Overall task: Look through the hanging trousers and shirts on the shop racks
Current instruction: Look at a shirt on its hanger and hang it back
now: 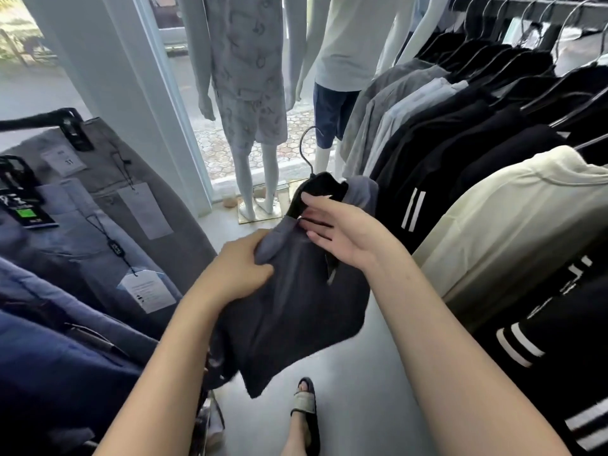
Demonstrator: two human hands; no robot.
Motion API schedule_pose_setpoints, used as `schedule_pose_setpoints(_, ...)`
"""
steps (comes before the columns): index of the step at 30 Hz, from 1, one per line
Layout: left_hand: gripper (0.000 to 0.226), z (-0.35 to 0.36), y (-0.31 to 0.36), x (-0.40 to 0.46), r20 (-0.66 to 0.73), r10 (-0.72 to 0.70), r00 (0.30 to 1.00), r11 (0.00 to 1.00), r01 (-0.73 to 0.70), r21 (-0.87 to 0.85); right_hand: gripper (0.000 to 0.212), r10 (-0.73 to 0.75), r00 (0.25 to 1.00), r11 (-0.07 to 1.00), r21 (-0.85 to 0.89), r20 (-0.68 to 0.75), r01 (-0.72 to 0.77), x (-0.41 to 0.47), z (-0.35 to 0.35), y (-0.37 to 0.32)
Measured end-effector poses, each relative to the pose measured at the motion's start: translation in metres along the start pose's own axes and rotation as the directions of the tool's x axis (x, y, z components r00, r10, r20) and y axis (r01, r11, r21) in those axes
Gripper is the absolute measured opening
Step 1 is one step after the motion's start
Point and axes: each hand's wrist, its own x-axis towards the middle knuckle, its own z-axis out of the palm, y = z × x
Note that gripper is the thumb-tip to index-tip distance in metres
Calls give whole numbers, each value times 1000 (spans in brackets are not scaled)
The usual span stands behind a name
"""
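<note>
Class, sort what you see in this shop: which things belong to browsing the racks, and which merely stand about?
Belonging:
dark shirt on its hanger, held by left hand and right hand
shirts on the rack
hanging trousers

Standing about:
two mannequins
sandal
window

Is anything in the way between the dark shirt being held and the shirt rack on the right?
Nothing visible. The dark shirt, in the left hand and right hand, sits in the open aisle beside the rack's hanging shirts; only bare floor lies between.
</note>
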Motion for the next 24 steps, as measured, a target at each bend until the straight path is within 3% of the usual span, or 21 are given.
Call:
schedule_pose_setpoints(4,34,-22,-20,2,6,-71,997,995,70,69,54,6,1000,973,232,-2,-5,-8,-9,-1)
schedule_pose_setpoints(7,18,-31,-30,9,-27,-102,994,989,104,107,60,-2,1000,960,280,7,0,-13,-12,-1)
schedule_pose_setpoints(11,32,-34,-26,14,-90,-103,991,979,117,168,58,-3,998,949,316,67,-18,-22,-10,0)
schedule_pose_setpoints(13,56,-32,-15,14,-140,-3,990,982,30,185,57,-5,995,938,347,101,-30,-28,-11,-2)
schedule_pose_setpoints(15,66,-27,-4,16,-162,116,980,984,-92,153,55,-4,992,921,387,128,-46,-33,-11,-4)
schedule_pose_setpoints(19,42,-27,3,20,-288,195,938,981,-190,46,56,8,983,906,415,184,-85,-49,-12,-12)
schedule_pose_setpoints(24,44,-54,9,25,-112,264,958,964,-266,0,66,-39,974,876,477,221,-73,-71,-13,-22)
